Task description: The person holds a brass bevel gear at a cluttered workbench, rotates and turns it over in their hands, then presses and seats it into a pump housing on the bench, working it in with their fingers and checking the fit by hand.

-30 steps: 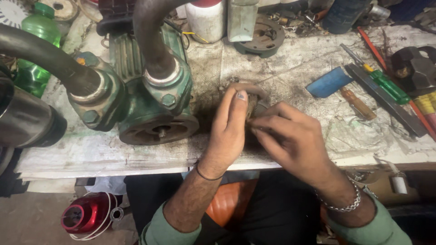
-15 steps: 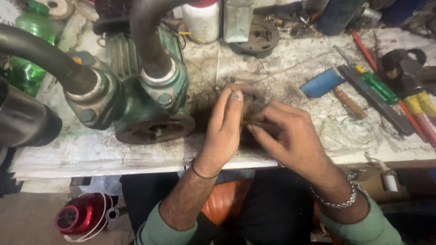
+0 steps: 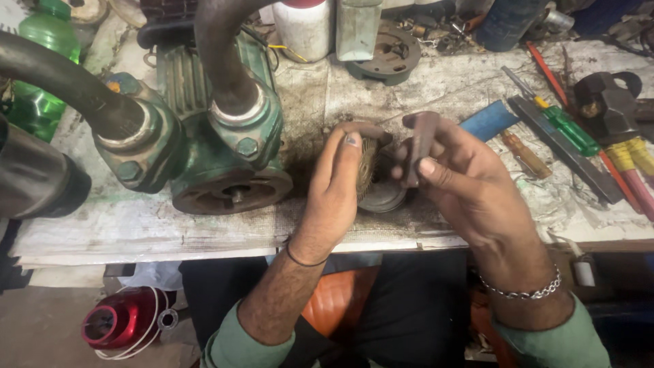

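- The left hand (image 3: 334,197) clamps a rusty, ribbed round impeller (image 3: 368,167) on edge above the paper-covered bench (image 3: 136,232), beside the green cast pump (image 3: 218,143).
- The right hand (image 3: 470,184) pinches a dark, greasy metal rod (image 3: 419,146) near it.
- Oily fingers could let either part slip onto the disc (image 3: 385,197) below.

Two hands (image 3: 337,184) (image 3: 463,180), two screwdrivers (image 3: 555,116) (image 3: 524,153)

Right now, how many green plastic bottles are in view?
2, both at the bench's far left: one bottle at the top edge, another bottle below it behind the dark pipe. More may be hidden.
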Demonstrator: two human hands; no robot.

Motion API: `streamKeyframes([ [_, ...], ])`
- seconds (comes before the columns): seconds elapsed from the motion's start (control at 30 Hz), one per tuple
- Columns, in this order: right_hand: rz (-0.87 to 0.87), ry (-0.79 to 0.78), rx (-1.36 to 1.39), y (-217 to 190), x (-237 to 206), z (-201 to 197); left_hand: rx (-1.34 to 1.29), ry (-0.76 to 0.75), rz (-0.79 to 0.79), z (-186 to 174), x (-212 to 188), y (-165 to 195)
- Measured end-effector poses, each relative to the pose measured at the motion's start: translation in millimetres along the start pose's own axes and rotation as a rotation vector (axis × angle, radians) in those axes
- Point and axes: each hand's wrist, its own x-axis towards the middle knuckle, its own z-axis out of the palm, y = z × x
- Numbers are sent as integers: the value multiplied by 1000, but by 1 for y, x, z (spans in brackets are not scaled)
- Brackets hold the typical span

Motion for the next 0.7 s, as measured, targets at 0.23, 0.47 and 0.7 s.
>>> streamKeyframes([
  [0.23,-13,11,39,1,-2,1,7,-31,51,1,1,6],
  [0.47,-316,49,-470,14,-6,11,26,-28,73,1,1,4],
  [0.7,-395,123,-1225,24,-5,36,-90,22,-3,-2,2,-3],
])
